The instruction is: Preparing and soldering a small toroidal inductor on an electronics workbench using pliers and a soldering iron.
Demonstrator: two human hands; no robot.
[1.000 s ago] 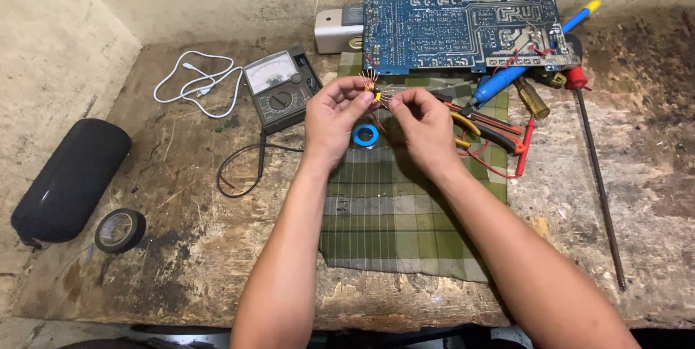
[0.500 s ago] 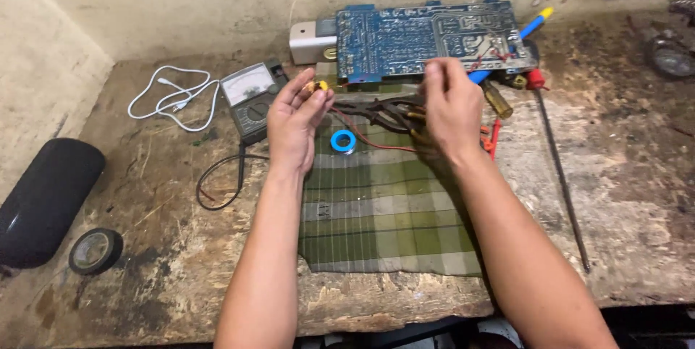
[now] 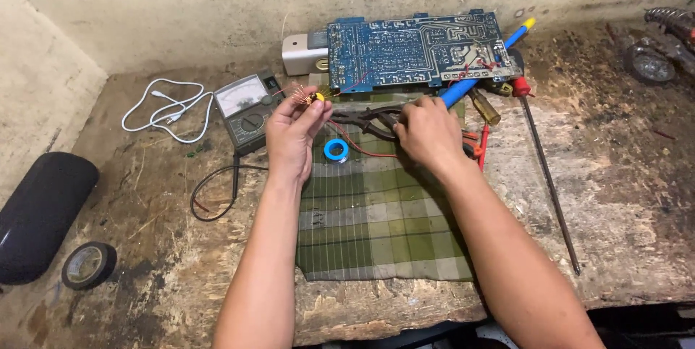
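Observation:
My left hand (image 3: 293, 135) pinches a small yellow ring-shaped coil (image 3: 316, 96) with loose copper wire ends, holding it up above the green checked cloth (image 3: 376, 226). My right hand (image 3: 428, 132) rests on a pair of dark pliers (image 3: 365, 118) lying on the cloth's far edge, its fingers curled over the handles. A blue solder spool (image 3: 336, 150) lies on the cloth between both hands. Behind them a large blue circuit board (image 3: 413, 48) leans near the wall.
An analog multimeter (image 3: 245, 108) with black leads sits left of my hands, a white cable (image 3: 165, 106) beyond it. A black cylinder speaker (image 3: 40, 211) and black tape roll (image 3: 88, 264) lie far left. Blue-handled iron (image 3: 478, 77), screwdrivers and a long rod (image 3: 550, 182) lie right.
My right hand left the coil and dropped onto the pliers on the cloth. My left hand kept the coil and lifted it slightly. The camera view shifted right.

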